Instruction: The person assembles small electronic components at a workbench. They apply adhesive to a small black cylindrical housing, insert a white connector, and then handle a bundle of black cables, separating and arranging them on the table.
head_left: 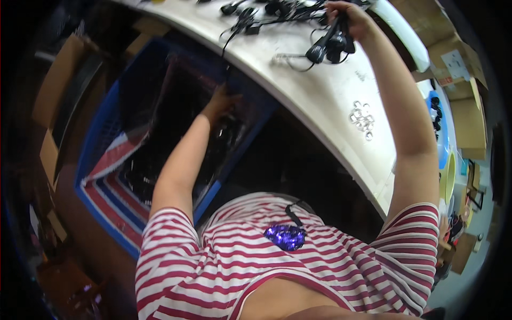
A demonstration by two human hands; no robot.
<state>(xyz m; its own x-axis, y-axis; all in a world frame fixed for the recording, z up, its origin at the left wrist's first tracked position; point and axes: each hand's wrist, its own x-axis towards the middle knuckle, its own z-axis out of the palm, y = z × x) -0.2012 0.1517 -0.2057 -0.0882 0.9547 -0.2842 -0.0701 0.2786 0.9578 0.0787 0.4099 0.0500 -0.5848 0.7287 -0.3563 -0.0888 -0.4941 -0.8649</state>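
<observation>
My right hand (352, 20) is over the far part of the white table (314, 101), closed on a bunch of black corded pieces (335, 45) with rounded heads and thin cords. More black corded pieces (277, 9) lie tangled along the far edge, beside that hand. My left hand (221, 102) reaches into a blue crate (101, 128) to the left of the table. A thin black cord hangs over the table edge down to that hand. Shadow blurs its fingers, so their grip is unclear. Dark, shiny contents (160, 144) fill the crate, too dim to name.
A red, white and blue striped lining (114, 205) shows inside the crate. Small clear rings (362, 121) lie on the table. Cardboard boxes (469, 114), a blue tray (442, 133) and a yellow-green basin (449, 176) stand at the right. More cardboard (61, 90) leans at the left.
</observation>
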